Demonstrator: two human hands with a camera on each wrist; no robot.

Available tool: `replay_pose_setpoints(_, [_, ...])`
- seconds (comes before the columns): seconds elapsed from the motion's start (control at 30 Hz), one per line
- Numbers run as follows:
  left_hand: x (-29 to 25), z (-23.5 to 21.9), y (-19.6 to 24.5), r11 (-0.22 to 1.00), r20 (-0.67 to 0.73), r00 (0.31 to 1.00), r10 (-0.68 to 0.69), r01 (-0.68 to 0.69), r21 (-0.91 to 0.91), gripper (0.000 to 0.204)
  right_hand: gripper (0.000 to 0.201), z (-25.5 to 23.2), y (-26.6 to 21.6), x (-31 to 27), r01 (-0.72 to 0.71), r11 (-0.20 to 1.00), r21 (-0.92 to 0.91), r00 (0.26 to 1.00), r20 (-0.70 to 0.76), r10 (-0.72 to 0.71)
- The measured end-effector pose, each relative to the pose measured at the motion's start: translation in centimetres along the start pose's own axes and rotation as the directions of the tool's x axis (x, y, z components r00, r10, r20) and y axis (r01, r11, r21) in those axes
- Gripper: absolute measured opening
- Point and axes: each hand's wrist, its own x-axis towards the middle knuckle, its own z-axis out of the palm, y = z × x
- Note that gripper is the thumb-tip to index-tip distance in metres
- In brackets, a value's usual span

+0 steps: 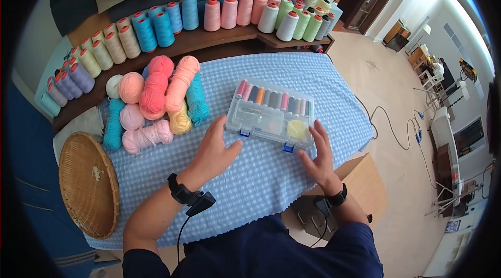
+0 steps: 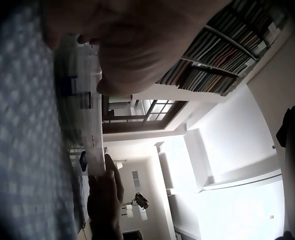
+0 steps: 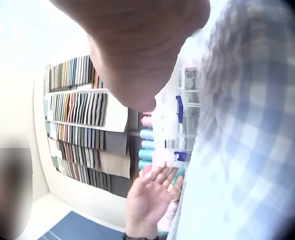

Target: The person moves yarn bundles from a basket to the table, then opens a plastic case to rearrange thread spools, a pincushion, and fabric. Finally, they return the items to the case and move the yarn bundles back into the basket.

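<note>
A clear plastic sewing box [image 1: 254, 119], lid down, lies on a blue checked cloth [image 1: 229, 173]. Small thread spools [image 1: 274, 99] stand in a row in its far part, and a round yellow item [image 1: 297, 130] shows near its right front corner. Two blue latches [image 1: 288, 147] line the front edge. My left hand [image 1: 213, 148] is by the box's left front corner, fingers extended and thumb apart. At the right end, my right hand [image 1: 320, 159] has its fingers along the side, loosely straight. In the right wrist view the left palm [image 3: 148, 202] faces the box.
Yarn skeins [image 1: 154, 93] are piled left of the box, with a wicker basket [image 1: 88, 186] nearer the left edge. Large thread cones [image 1: 164, 30] line a curved wooden shelf [image 1: 209, 39] behind the cloth. A wooden cabinet [image 1: 365, 181] stands at the right.
</note>
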Motion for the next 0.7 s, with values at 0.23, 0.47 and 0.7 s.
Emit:
replay_pose_setpoints(0.23, [3.8, -1.5, 2.7, 0.981, -0.150, 0.971, 0.185, -0.192, -0.030, 0.067, 0.056, -1.8, 0.2, 4.9, 0.126, 0.976, 0.176, 0.944, -0.322, -0.064])
replay_pose_setpoints(0.47, [3.5, 1.5, 3.5, 0.761, -0.072, 0.918, 0.390, -0.278, 0.586, 0.043, 0.031, -2.4, 7.4, 18.5, -0.034, 0.887, 0.460, 0.941, -0.284, 0.183])
replay_pose_setpoints(0.7, [4.1, 3.0, 4.8, 0.660, -0.067, 0.971, 0.229, -0.104, 0.744, 0.058, 0.027, -0.9, 12.7, 25.7, -0.295, 0.891, 0.346, 0.935, -0.087, 0.343])
